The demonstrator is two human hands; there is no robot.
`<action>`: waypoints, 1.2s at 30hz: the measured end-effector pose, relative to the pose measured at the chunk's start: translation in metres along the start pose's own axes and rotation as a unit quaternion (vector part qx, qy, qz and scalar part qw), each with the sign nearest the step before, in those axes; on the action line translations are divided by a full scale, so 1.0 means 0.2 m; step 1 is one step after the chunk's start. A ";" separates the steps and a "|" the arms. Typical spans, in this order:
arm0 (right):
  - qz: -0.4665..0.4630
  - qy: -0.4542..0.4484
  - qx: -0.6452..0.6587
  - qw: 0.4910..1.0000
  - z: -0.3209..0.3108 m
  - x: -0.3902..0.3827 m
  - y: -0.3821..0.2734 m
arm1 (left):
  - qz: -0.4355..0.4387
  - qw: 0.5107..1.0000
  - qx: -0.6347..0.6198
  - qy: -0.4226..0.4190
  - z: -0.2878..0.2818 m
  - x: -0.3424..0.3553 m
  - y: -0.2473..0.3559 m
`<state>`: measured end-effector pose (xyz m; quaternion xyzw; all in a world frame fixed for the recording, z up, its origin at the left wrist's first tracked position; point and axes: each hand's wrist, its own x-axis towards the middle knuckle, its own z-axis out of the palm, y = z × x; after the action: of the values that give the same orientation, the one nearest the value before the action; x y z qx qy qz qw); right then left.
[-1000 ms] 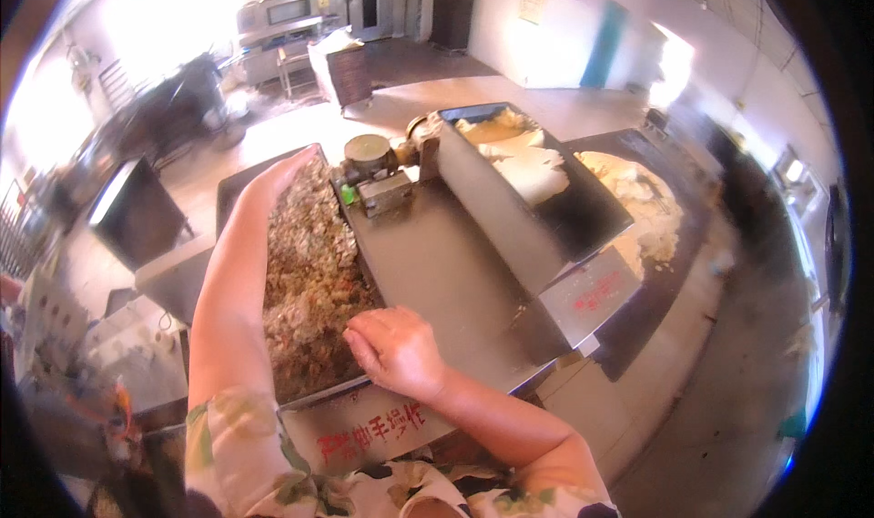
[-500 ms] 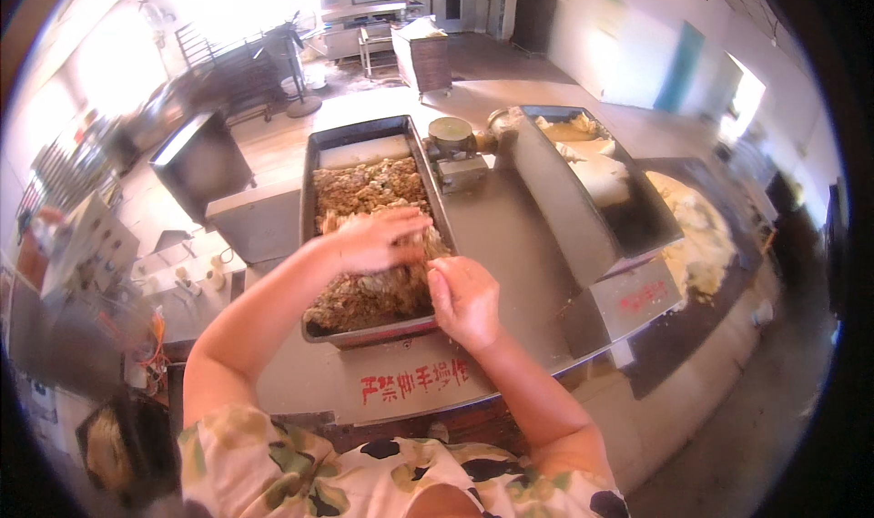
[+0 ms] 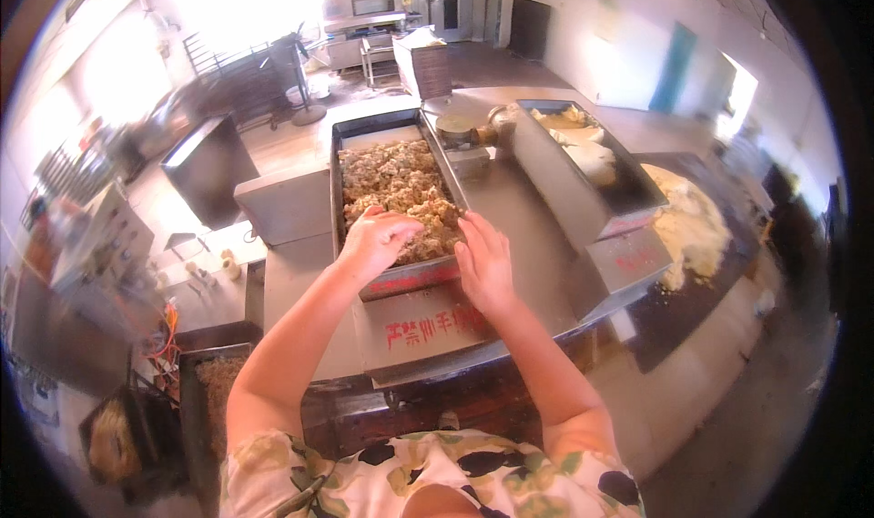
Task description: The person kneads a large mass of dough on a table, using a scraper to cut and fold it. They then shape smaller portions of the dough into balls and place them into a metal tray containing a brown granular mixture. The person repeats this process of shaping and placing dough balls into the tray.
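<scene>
In front of me a long metal trough (image 3: 379, 284) holds crumbly, mottled brown-and-cream filling (image 3: 387, 172), with a pale strip at its far end. My left hand (image 3: 378, 240) is over the near end of the filling, fingers curled; what they hold, if anything, I cannot make out. My right hand (image 3: 484, 263) rests at the trough's near right corner, its fingers fairly straight and apart along the rim. The trough stands on a steel machine top (image 3: 510, 208) with red lettering, beside a round metal fitting (image 3: 460, 128).
To the right are a hopper (image 3: 569, 204) with cream-coloured dough and a dough mass (image 3: 687, 227) on a dark surface. A control box (image 3: 105, 263) with dangling wires stands left, above another filled pan (image 3: 218, 377). A trolley (image 3: 421, 63) and ovens (image 3: 364, 22) stand at the back.
My left hand has come back from the trough's far end and its fingers have curled. My right hand's fingers have straightened at the rim. The view has shifted.
</scene>
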<state>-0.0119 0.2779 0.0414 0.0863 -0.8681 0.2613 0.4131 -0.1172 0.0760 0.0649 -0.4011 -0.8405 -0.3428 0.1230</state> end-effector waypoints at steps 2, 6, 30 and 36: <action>0.016 -0.007 -0.009 1.000 -0.04 -0.06 -0.03 | -0.066 0.996 -0.047 0.045 -0.02 -0.02 0.02; 0.035 0.013 -0.004 0.999 -0.12 -0.18 -0.03 | -0.228 0.946 -0.218 0.081 -0.06 0.00 0.04; 0.197 0.046 -0.084 0.976 -1.43 -1.14 0.74 | -0.310 0.937 -0.121 0.110 0.06 0.07 -0.10; 0.299 0.095 -0.101 0.944 -1.92 -1.48 1.15 | -0.277 0.955 0.095 0.052 0.23 0.01 0.05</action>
<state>0.3520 0.6548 -0.0721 -0.2450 -0.8323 0.2911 0.4032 -0.1078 0.1136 0.0369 -0.1206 -0.9397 -0.3024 0.1044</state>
